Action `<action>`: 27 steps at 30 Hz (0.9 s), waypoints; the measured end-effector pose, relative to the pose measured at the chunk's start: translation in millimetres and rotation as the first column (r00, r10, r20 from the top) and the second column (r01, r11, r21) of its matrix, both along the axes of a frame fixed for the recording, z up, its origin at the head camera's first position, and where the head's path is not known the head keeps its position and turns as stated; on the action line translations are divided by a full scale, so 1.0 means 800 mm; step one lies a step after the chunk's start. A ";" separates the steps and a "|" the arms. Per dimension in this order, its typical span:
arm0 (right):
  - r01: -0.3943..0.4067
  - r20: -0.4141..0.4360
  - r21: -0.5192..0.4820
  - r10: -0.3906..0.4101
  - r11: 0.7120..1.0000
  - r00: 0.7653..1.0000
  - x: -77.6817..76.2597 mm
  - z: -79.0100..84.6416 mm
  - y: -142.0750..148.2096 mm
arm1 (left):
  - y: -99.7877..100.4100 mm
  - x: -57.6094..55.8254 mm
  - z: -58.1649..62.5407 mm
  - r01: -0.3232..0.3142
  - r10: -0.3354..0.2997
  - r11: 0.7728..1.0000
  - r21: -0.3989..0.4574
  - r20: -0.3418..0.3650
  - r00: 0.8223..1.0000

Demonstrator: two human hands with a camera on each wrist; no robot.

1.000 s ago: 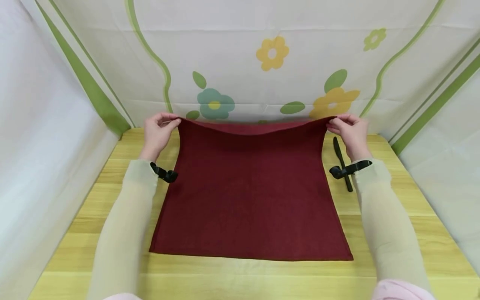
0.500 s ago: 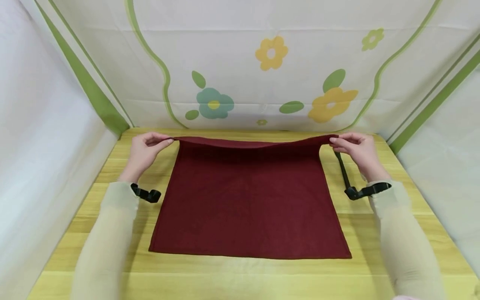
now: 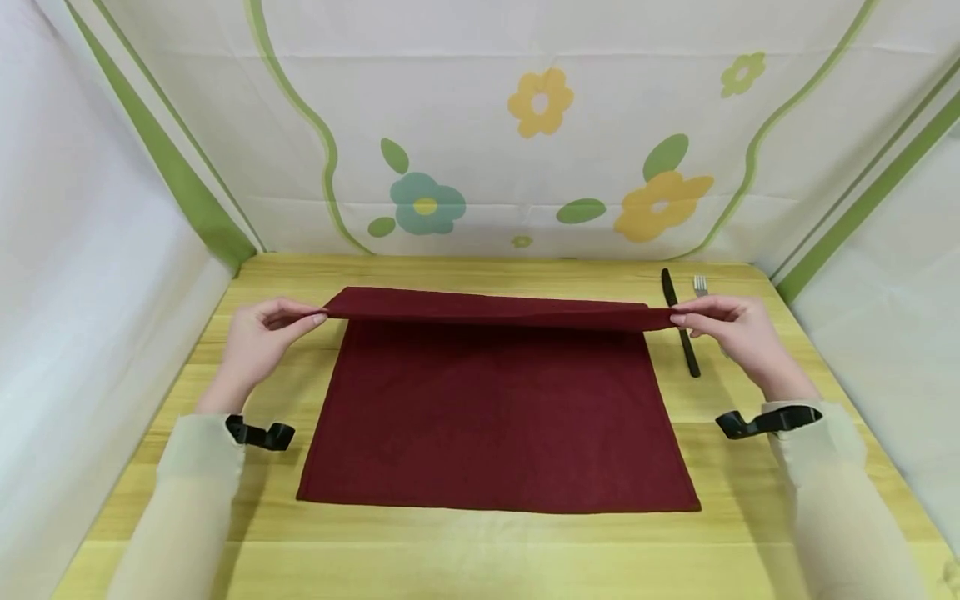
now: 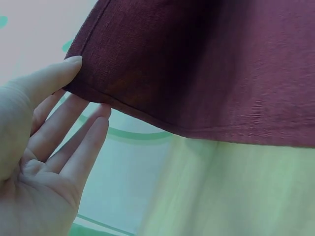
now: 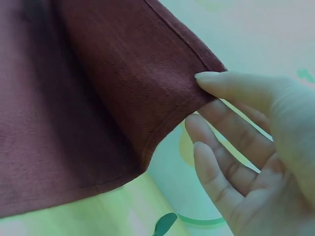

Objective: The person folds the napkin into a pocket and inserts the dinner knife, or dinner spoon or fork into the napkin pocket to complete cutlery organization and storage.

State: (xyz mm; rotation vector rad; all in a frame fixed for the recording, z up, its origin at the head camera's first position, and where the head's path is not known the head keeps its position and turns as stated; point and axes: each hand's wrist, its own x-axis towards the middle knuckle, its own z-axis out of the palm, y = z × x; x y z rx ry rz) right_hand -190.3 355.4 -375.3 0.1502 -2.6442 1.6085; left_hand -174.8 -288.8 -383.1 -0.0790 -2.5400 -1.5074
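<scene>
A dark red cloth napkin (image 3: 495,417) lies on the wooden table, its far edge lifted and folded part of the way toward the person. At its left corner, my left hand (image 3: 258,342) pinches the hem between thumb and fingers. My right hand (image 3: 742,337) pinches the opposite corner in the same way. Between the two hands the raised edge runs nearly straight, casting shadow on the layer below. In the left wrist view the thumb presses on the cloth corner (image 4: 123,64), other fingers spread beneath. The right wrist view shows the thumb on the other corner (image 5: 162,73).
A black knife (image 3: 690,354) lies right of the napkin. Beside it a fork (image 3: 701,285) shows its tines, its lower part behind the right hand. A white curtain with printed flowers (image 3: 540,100) rises at the table's (image 3: 487,550) far edge, with white fabric at both sides.
Both hands have come down and toward the person, drawing the napkin's far edge over the rest. They have also moved apart slightly. The fork's tines have come into view.
</scene>
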 end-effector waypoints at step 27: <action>-0.251 0.098 0.033 0.246 0.968 0.964 0.091 -0.028 0.018 | -0.009 0.112 -0.008 0.246 -0.245 0.969 -0.002 0.011 0.969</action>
